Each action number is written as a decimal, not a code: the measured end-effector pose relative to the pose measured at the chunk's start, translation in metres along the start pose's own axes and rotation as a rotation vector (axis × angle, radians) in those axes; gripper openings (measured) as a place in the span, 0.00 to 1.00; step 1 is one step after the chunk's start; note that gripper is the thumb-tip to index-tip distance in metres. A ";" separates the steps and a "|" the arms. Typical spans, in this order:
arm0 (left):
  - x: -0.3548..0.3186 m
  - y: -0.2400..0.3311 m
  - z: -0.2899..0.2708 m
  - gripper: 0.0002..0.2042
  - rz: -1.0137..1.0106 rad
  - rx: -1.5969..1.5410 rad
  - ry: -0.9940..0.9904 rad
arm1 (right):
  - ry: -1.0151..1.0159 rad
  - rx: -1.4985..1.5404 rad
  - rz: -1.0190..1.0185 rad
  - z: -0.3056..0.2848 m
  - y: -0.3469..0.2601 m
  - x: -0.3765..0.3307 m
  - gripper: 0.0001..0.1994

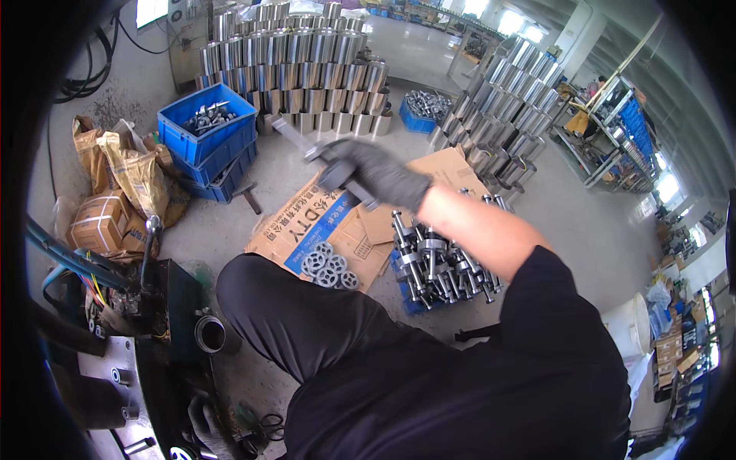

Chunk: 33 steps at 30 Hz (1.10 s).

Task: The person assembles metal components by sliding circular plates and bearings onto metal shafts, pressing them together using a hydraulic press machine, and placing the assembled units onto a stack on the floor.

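Note:
My right hand (pixel 376 172), in a dark grey glove, is raised over the cardboard and closed around a metal shaft (pixel 295 139) with dark thicker parts. Motion blurs the shaft, and its bright end points up and to the left. Below my right forearm lies a pile of similar metal shafts with collars (pixel 433 264). My left hand (pixel 211 425), also gloved, is low beside the machine (pixel 142 387) at the lower left. Its fingers are too dark and partly hidden to read. A pair of scissors (pixel 271 426) lies to the right of it.
Spoked metal wheels (pixel 330 268) lie on a flattened cardboard sheet (pixel 280 230). Stacked blue crates (pixel 207 146) and a hammer (pixel 249 198) are at the left. Shiny metal cylinders (pixel 299 73) are stacked behind, with another stack (pixel 506 100) at the right.

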<state>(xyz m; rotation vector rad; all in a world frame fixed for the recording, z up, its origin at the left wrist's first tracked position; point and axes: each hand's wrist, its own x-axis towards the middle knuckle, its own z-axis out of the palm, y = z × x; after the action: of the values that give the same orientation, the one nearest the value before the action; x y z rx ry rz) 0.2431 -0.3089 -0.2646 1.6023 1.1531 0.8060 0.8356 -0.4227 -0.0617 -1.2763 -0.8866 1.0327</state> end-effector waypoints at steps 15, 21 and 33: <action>0.009 0.013 0.015 0.13 0.226 0.182 -0.092 | 0.763 -0.970 0.771 -0.156 -0.010 -0.196 0.26; 0.001 0.020 0.005 0.14 0.145 0.117 -0.041 | 0.488 -1.749 0.464 -0.161 -0.002 -0.147 0.25; -0.095 0.050 -0.095 0.13 0.275 -0.144 0.798 | -0.475 -1.175 -0.922 0.217 -0.084 0.018 0.20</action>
<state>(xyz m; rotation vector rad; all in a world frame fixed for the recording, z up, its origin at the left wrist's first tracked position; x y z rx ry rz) 0.1418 -0.3720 -0.1852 1.3541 1.3745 1.7703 0.6459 -0.3379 0.0436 -1.2382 -2.3646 -0.0460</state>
